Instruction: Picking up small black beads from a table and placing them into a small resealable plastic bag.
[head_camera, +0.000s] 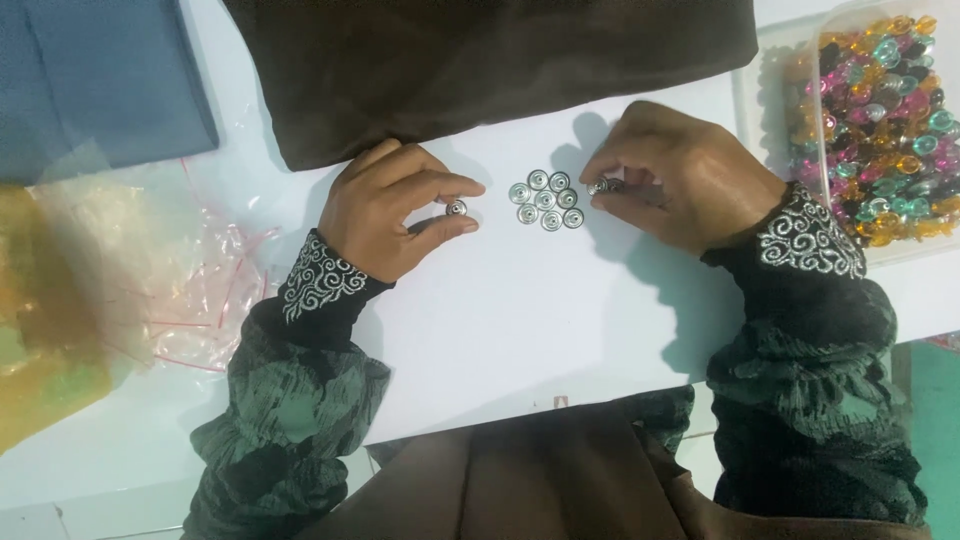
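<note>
Our fingers (440, 190) on the left hand (385, 210) pinch one small silver snap button (457, 208) between thumb and forefinger, just above the white sheet (500, 320). The right hand (680, 180) pinches a second silver snap piece (603, 186) the same way, at the right edge of the cluster of silver snap buttons (546, 198) lying flat between our two hands. That cluster sits near the middle of the sheet, its pieces touching one another in a tight group.

To handle these well, we judge that a light fingertip grip works best, with each piece kept low over the sheet so a slip does not send it rolling, and the cluster left undisturbed as we lift or set one at a time.

Beyond the cluster lies a folded dark brown cloth (500, 70). Far left is a blue cloth (100, 80), with clear plastic bags (190, 280) nearer. At the far right stands a clear plastic box of coloured beads (880, 120).
</note>
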